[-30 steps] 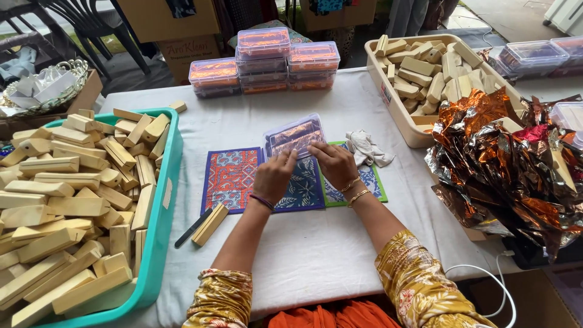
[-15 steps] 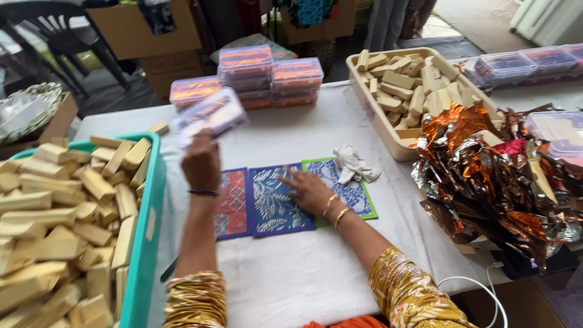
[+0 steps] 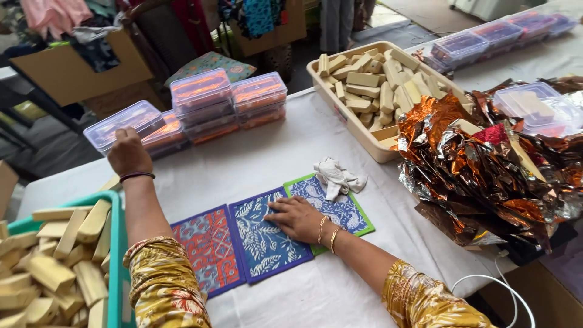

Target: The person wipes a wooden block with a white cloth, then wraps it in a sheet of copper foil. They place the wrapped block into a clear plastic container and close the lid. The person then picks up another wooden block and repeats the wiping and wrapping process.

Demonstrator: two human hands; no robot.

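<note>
The left hand grips a clear lidded box at its near edge, setting it atop the stacked boxes on the tabletop. The right hand lies flat and open on the blue mat. The box looks light, rigid and slick, so the long edges seem the best place to hold it.

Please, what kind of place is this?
Probably a small hand-packing workshop: tubs of pale wooden blocks, stacked clear boxes already filled, a heap of copper foil, cardboard cartons behind the table.
</note>
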